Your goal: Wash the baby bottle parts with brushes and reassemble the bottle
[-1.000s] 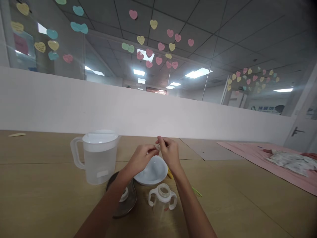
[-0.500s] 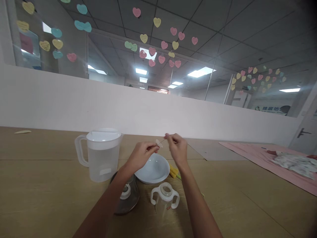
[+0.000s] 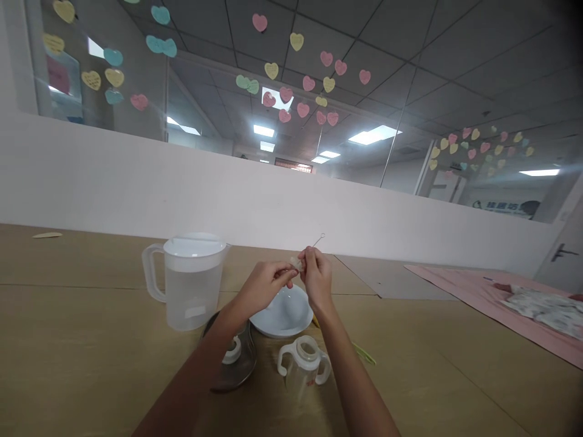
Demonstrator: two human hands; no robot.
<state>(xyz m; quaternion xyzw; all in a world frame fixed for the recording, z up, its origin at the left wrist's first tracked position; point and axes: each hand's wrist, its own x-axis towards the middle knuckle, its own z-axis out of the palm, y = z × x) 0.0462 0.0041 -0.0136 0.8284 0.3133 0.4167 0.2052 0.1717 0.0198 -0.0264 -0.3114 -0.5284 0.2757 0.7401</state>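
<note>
Above a white bowl (image 3: pixel 282 312), my left hand (image 3: pixel 266 285) pinches a small clear piece (image 3: pixel 297 263). My right hand (image 3: pixel 316 276) meets it there, closed on a thin wire tool (image 3: pixel 319 239) whose looped end points up and away. Below the hands stands a clear bottle with two white handles (image 3: pixel 304 364). A dark metal tray (image 3: pixel 239 373) holding a white ring (image 3: pixel 233 352) is partly hidden by my left forearm. To the left is a lidded clear pitcher (image 3: pixel 192 291) with liquid in it.
A green-handled thing (image 3: pixel 364 354) lies beside my right forearm, its yellow part mostly hidden. A pink cloth (image 3: pixel 455 282) with a patterned white fabric (image 3: pixel 542 309) spreads at the right. At the far left is a flat pale strip (image 3: pixel 47 235). A white wall (image 3: pixel 255 200) rises behind.
My right hand has come left and now meets my left hand at the clear piece. The wire tool's looped end now shows above my fingers. The view has shifted slightly.
</note>
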